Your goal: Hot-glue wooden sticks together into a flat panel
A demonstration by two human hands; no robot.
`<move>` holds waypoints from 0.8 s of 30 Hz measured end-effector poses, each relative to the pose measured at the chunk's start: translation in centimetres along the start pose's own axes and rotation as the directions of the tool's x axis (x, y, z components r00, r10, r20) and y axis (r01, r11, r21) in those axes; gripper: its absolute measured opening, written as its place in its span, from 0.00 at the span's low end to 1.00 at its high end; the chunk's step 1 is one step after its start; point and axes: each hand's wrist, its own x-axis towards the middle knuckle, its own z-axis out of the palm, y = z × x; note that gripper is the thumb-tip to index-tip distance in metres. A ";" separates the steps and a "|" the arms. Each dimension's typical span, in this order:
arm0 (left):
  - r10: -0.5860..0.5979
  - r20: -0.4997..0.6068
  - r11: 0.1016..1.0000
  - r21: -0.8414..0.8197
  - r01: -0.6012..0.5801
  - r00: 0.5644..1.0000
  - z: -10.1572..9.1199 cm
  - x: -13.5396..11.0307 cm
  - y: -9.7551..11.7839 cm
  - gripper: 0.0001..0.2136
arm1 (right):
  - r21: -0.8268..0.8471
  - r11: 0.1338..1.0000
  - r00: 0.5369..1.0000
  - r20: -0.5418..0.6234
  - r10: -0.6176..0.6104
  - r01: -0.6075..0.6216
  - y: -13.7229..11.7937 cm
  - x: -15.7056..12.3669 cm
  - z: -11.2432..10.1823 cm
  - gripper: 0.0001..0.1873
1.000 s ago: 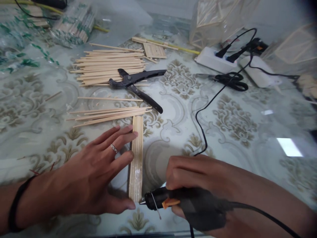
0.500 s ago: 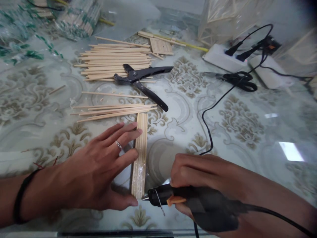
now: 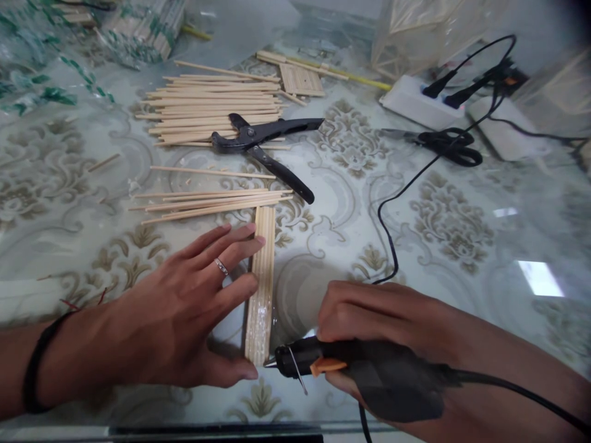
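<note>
A narrow strip of wooden sticks laid side by side rests upright in view on the patterned table, with shiny glue on its near half. My left hand lies along the strip's left side, fingers spread, fingertips touching its edge and the thumb at its near end. My right hand is wrapped round a black hot glue gun with an orange trigger. The gun's metal nozzle is at the strip's lower right corner. Just beyond the strip's far end lie several loose sticks.
Black cutting pliers lie against a pile of sticks. Behind are a small stick panel and bagged sticks. At right, scissors lie near a white power strip; a black cord crosses the table.
The view has shifted slightly. Both hands, the strip and the glue gun keep nearly the same places, with the nozzle still at the strip's near right corner.
</note>
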 end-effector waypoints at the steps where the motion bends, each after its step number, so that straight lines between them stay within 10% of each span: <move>1: 0.000 0.000 1.000 -0.001 0.000 1.000 0.0 0.0 0.0 0.30 | -0.003 1.000 1.000 0.002 0.001 -0.001 0.0 0.0 0.0 0.07; 24: -0.003 0.019 1.000 0.013 0.003 1.000 -0.2 0.0 0.0 0.30 | -0.080 0.997 1.000 -0.025 0.019 -0.021 1.0 -0.7 0.1 0.09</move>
